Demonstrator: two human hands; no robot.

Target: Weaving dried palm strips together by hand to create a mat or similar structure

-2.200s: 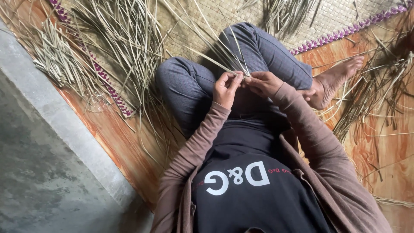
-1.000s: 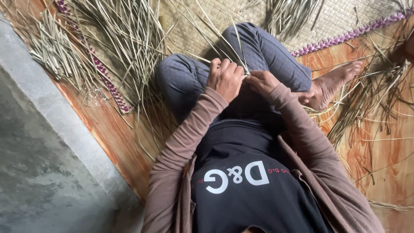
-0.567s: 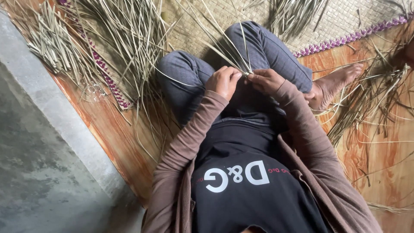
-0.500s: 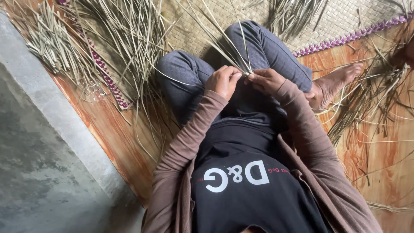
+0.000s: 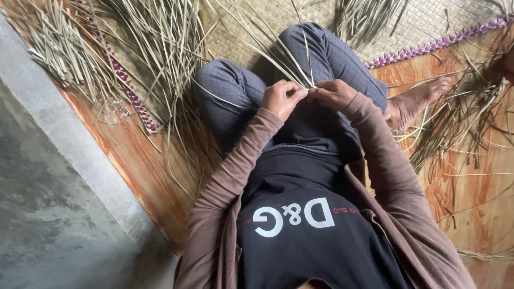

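Straw strips (image 5: pixel 300 64) (dry) pinched by hands (image 5: pixel 308 93).

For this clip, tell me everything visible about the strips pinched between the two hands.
The strips are long, thin and flat, pale straw-green, apparently dried leaf or reed. A few fan up and leftward from one pinch point over the lap, crossing the grey trouser knees toward the woven mat. The left hand and right hand meet fingertip to fingertip around their lower ends. How many are held cannot be told.
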